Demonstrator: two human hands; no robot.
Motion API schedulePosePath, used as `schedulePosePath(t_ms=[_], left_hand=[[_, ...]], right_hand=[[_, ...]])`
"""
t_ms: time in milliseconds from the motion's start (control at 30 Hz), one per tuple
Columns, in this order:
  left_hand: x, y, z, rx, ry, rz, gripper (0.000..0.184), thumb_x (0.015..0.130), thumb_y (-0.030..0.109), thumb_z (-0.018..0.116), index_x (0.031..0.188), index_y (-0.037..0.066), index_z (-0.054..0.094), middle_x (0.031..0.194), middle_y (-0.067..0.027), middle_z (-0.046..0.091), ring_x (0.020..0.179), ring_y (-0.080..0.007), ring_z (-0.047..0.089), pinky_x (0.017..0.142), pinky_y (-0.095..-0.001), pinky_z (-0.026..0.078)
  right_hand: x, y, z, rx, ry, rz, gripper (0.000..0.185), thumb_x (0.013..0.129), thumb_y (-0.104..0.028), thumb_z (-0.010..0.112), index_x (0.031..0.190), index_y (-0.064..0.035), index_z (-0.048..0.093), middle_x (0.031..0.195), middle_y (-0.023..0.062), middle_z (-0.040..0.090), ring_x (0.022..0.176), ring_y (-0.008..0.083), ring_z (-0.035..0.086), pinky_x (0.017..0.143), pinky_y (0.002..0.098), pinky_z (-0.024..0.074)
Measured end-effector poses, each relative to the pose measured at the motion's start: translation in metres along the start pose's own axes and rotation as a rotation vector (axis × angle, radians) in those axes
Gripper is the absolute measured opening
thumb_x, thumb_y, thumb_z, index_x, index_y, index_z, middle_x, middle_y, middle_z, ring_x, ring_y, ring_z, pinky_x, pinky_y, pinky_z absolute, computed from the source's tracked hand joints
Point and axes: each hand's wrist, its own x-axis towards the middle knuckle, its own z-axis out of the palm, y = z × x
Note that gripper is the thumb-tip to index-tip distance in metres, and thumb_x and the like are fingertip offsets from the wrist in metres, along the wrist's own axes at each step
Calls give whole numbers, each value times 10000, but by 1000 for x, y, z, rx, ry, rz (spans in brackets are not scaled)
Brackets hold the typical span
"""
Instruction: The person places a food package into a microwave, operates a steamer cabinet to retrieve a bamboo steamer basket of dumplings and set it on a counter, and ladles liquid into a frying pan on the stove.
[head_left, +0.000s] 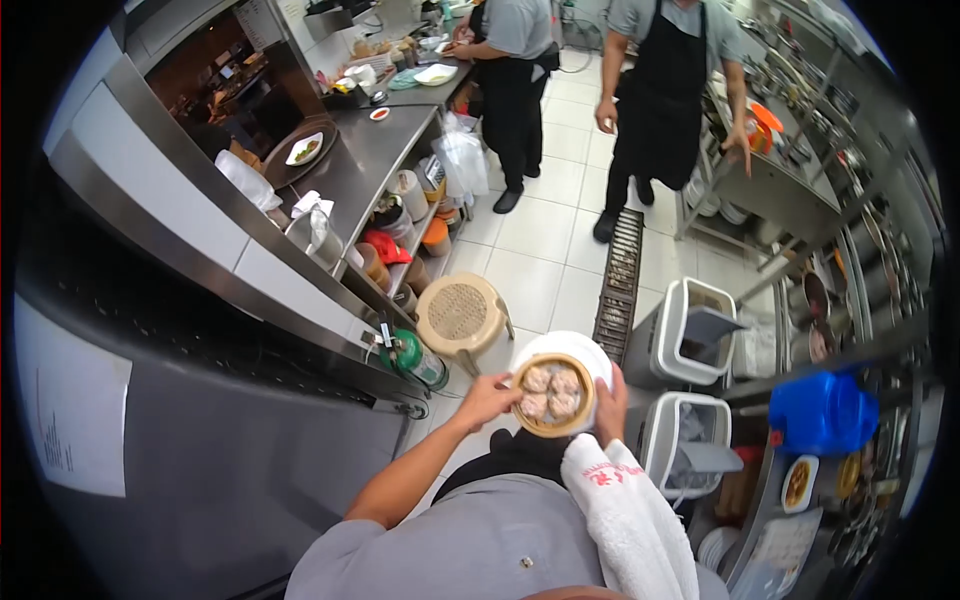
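In front of my waist, a round bamboo steamer (549, 432) holds several pale pinkish dumplings (565, 381). It rests on a white plate (585, 343), which shows past its far rim. My left hand (489, 401) grips the steamer's left side, the thumb at its rim. On the other side, my right hand (611, 408) is closed on the plate's right edge, its fingertips partly hidden underneath. A white towel (628, 510) with red lettering hangs over my right arm.
A beige stool (462, 312) and green gas cylinder (415, 358) stand ahead to the left. Bins (690, 330) line the right, beside a floor drain grate (622, 280). Two people in black aprons stand ahead, one at the steel counter (365, 150). A blue jug (825, 413) sits right.
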Motion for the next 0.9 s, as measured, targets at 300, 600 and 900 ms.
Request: schedulePosePath(t_ms=[300,600,900], left_hand=[[89,72,-171,-227,764,437,540,915,171,635,1326,-116,436,1196,-152,523,999,-181,623,838,-283,498],[88,62,-211,-548,952,186,482,980,193,524,1393,-20,397,1253,-177,564,1064,-215,607,905,-320,492],[2,-67,-73,-1201,1480,-207,480,969,298,529,1326,-17,465,1131,-180,605,943,-262,645,805,-330,529]], right_hand=[[221,-8,293,180,-429,104,364,970,-73,465,1318,33,454,1211,128,574,1057,161,565,898,286,473],[389,7,533,424,-469,194,306,950,-68,494,1249,-3,487,1135,105,607,1005,170,592,879,308,485],[440,29,650,131,-302,316,475,1005,-372,368,1405,-134,273,1357,146,424,1116,301,535,770,505,536]])
